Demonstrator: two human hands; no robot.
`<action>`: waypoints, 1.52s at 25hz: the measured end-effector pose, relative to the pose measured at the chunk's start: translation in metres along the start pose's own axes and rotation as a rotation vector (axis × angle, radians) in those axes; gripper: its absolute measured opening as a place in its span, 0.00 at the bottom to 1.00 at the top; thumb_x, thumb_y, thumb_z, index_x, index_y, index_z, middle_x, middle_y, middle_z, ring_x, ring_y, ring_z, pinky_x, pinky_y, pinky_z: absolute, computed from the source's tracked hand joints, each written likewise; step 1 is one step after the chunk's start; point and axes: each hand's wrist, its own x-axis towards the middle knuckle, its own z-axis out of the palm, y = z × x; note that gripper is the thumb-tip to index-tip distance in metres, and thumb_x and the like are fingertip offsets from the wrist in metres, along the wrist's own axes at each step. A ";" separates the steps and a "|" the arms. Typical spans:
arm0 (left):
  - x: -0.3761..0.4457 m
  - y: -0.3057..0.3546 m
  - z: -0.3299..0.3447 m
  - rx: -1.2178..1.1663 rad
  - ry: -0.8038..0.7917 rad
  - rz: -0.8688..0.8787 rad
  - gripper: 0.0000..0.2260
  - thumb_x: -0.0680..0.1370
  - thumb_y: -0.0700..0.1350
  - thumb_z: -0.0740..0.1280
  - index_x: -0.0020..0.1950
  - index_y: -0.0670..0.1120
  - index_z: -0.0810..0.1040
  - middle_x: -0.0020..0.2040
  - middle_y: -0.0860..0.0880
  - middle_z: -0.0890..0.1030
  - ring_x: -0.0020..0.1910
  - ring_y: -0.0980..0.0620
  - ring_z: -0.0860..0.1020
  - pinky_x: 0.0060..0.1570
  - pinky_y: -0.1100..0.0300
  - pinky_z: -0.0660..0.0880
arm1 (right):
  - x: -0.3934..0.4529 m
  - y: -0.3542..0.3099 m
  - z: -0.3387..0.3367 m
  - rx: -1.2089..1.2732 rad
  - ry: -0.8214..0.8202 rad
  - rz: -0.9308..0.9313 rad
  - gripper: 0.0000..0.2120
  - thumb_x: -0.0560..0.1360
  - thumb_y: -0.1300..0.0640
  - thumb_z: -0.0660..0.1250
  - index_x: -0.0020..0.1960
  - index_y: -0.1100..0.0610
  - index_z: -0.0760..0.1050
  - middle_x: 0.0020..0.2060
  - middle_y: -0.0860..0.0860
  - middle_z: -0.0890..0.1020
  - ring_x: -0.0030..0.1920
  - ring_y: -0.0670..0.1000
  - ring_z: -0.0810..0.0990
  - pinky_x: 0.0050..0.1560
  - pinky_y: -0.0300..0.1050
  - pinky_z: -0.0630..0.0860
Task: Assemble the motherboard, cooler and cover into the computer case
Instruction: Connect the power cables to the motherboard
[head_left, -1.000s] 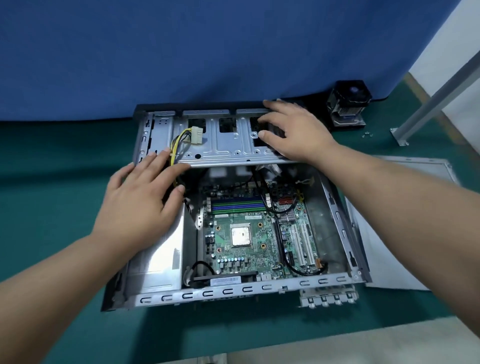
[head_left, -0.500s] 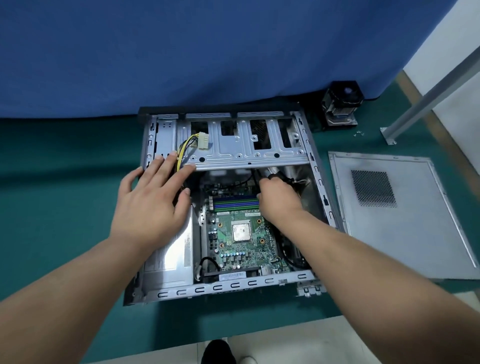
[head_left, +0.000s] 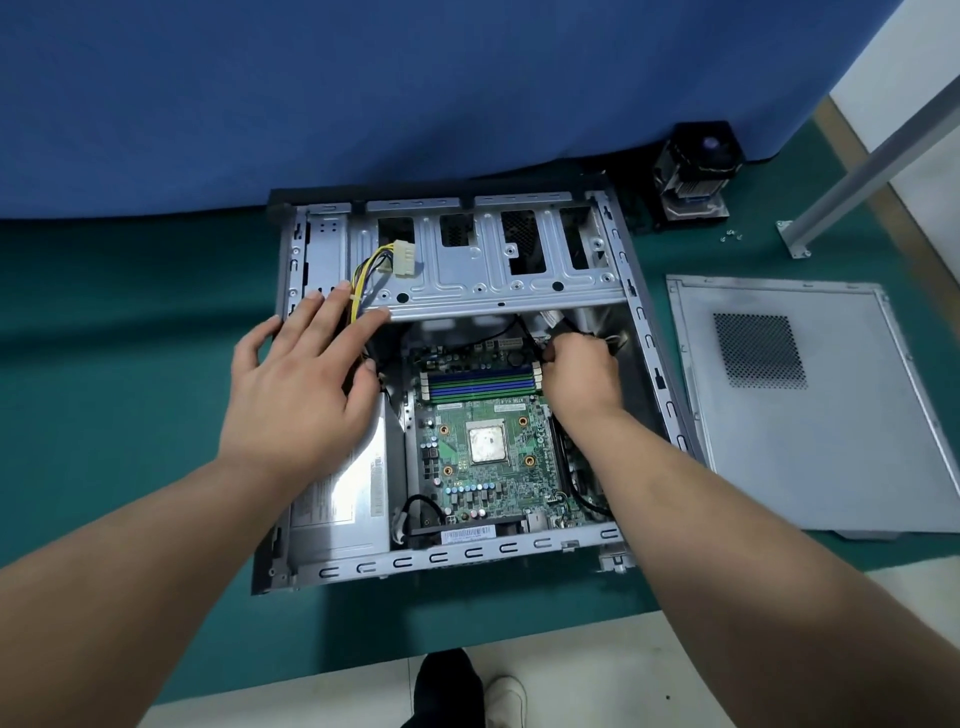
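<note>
Right hand (head_left: 582, 376) has dropped into the case (head_left: 644, 332), fingers pinching a cable (head_left: 556, 325); left hand (head_left: 301, 395) flat, steadying. Next I seat the cooler (head_left: 693, 171).

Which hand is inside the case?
The right hand, curled around black cables beside the motherboard; the left hand lies flat outside.

No legible text: printing on the motherboard (head_left: 483, 441) barcode sticker (head_left: 467, 534) and the power supply label (head_left: 332, 493) is too small to read.
</note>
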 end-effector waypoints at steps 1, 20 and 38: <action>0.000 0.000 0.000 -0.001 0.000 0.000 0.24 0.82 0.57 0.50 0.79 0.63 0.61 0.83 0.56 0.57 0.82 0.55 0.54 0.77 0.48 0.50 | 0.000 0.001 0.000 0.017 -0.019 0.010 0.10 0.77 0.67 0.64 0.53 0.59 0.82 0.51 0.61 0.83 0.51 0.65 0.82 0.48 0.50 0.79; 0.000 -0.001 0.004 0.012 0.036 0.016 0.25 0.81 0.55 0.50 0.80 0.63 0.60 0.83 0.54 0.58 0.82 0.54 0.55 0.76 0.47 0.52 | -0.004 0.000 -0.004 -0.004 -0.152 -0.012 0.04 0.76 0.63 0.71 0.49 0.58 0.83 0.50 0.58 0.84 0.53 0.62 0.82 0.48 0.46 0.78; 0.001 -0.001 0.004 -0.023 0.044 0.017 0.24 0.81 0.55 0.51 0.79 0.63 0.62 0.82 0.54 0.60 0.81 0.53 0.56 0.76 0.46 0.52 | -0.019 0.018 -0.004 -0.033 -0.173 -0.006 0.16 0.80 0.58 0.69 0.68 0.52 0.80 0.65 0.58 0.79 0.55 0.61 0.82 0.59 0.53 0.81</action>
